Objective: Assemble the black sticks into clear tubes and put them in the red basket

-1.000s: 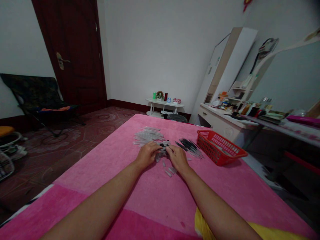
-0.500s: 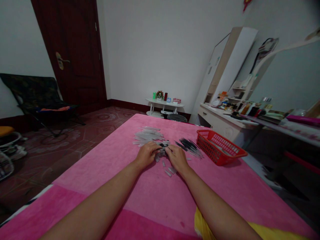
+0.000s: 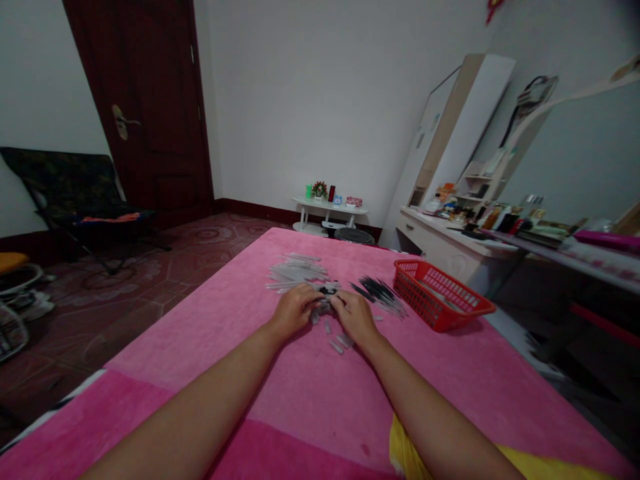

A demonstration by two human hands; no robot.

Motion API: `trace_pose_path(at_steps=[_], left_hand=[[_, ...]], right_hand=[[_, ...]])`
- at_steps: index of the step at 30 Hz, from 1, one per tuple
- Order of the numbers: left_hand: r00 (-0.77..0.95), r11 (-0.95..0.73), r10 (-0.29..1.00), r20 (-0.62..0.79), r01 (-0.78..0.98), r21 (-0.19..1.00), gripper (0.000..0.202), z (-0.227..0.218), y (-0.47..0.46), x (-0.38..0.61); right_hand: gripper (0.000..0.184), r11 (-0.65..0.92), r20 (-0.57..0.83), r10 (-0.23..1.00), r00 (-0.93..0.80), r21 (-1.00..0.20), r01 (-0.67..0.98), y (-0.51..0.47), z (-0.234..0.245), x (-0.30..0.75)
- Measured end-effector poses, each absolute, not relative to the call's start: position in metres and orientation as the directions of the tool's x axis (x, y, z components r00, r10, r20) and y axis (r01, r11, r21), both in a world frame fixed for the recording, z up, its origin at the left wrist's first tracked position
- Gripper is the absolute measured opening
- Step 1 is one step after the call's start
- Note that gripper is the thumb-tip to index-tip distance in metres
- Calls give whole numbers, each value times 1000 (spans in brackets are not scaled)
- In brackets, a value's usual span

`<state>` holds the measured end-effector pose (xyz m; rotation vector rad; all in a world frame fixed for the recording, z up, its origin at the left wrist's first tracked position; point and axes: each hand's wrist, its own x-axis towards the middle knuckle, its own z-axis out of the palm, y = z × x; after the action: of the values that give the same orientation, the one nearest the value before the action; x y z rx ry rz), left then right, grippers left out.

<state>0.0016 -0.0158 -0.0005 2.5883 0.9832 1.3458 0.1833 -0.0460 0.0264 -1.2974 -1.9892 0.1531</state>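
My left hand (image 3: 294, 309) and my right hand (image 3: 354, 315) meet over the pink cloth, fingertips almost touching. Both are closed in a pinch, but what lies in the fingers is too small and too covered to name. Dark little pieces (image 3: 327, 291) show just beyond the fingertips. Under and in front of the hands lie short clear caps (image 3: 336, 347), scattered. Beyond my left hand is a pile of pale slender tubes (image 3: 296, 272), like pen barrels. To the right of my right hand lies a bunch of thin dark-and-pale sticks (image 3: 380, 295), like pen refills.
A red plastic basket (image 3: 435, 319) with pale pieces inside stands on the right of the pink cloth (image 3: 200, 360). Yellow fabric (image 3: 407, 450) lies by my right forearm. Farther off are a cluttered dressing table (image 3: 440, 233), a low white stand (image 3: 300, 200) and a folding chair (image 3: 75, 187).
Almost nothing differs. Both hands stay in the same place, with only a slight shift of the fingertips around the dark pieces.
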Motion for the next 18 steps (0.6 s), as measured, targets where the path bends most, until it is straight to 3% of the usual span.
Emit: trace_pose_path(at_steps=[2,7,12,18], left_hand=[[417,-796,562,714,508,329,18,-1,-15,1],[423,-799,555,716,510,318,18,-1,-16,2],[392,-794,546,740,525,307,18,3,-17,0],[117,-729,539,834,560,393,19,7,-10,-12]], right_hand=[[36,461,498,844,-200,-482,745,-46,26,183],[29,461,501,842,-201,-474,750,-45,24,183],[45,346,433,894,-117,-500,794,-47,28,184],[32,265,380,910,-165,-227,937,-59,35,176]])
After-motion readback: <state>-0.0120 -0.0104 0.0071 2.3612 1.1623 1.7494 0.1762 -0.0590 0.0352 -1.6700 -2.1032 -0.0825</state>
